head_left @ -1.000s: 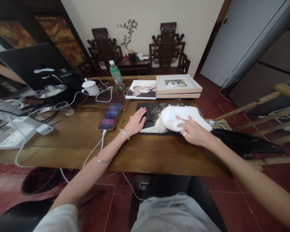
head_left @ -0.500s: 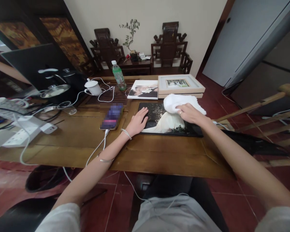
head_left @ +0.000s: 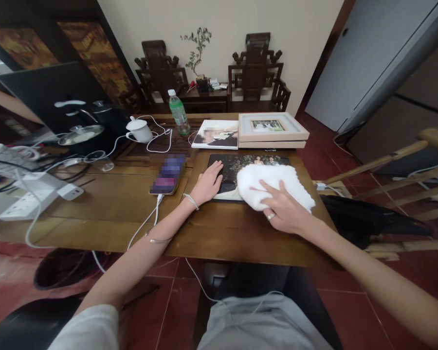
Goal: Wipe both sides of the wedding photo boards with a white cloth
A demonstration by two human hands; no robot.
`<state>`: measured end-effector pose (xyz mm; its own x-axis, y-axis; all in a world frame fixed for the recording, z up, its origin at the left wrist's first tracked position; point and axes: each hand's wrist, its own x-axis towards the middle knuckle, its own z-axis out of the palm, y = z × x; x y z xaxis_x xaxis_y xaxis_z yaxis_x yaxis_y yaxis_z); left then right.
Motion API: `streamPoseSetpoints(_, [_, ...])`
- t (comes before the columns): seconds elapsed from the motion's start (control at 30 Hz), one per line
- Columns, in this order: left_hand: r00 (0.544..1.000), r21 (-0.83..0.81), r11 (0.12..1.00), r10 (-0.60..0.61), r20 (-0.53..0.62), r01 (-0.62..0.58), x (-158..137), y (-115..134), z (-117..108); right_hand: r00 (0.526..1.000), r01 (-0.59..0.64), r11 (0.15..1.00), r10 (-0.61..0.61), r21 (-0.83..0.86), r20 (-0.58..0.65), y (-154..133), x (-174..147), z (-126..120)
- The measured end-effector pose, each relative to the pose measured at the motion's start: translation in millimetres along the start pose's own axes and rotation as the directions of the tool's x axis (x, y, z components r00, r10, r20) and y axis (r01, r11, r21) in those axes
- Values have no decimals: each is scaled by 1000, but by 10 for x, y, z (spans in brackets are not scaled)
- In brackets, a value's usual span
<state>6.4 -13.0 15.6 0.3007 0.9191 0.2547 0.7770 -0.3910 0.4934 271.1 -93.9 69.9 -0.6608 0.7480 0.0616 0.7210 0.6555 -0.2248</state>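
Note:
A dark photo panel (head_left: 230, 167) lies flat on the wooden table, showing people and a long white dress. My left hand (head_left: 208, 183) rests open on its left edge, fingers stretched out. My right hand (head_left: 282, 206) holds a folded white towel (head_left: 266, 180) against the panel's right part, its fingers pressed into the fabric. The towel hides much of the dress and the panel's lower right corner.
Behind the panel are a photo print (head_left: 216, 134) and stacked pale picture frames (head_left: 303, 136). Leftward are a charging phone (head_left: 167, 174), a green bottle (head_left: 178, 114), a lidded white cup (head_left: 140, 131) and power strips (head_left: 32, 197). Another person's arm (head_left: 10, 101) shows at far left.
My right hand has drawn the towel from the panel's upper right toward me, down to its lower edge. The pictured people at the top are uncovered. My left hand stays put.

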Motion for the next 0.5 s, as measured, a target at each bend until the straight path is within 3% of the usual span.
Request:
streamPoseSetpoints(0.3, [1000,-34,999,-13,7,13,14,-41,-4,992,-127,991,126,-39,-20,307,1218,-193])
streamPoseSetpoints(0.4, [1000,-16,1000,-13,22,14,13,-43,-5,987,-159,987,158,-23,-37,341,1406,-199])
streamPoseSetpoints(0.5, [1000,-8,1000,-13,24,13,12,-40,-1,984,-167,985,163,-49,-70,277,1371,-114])
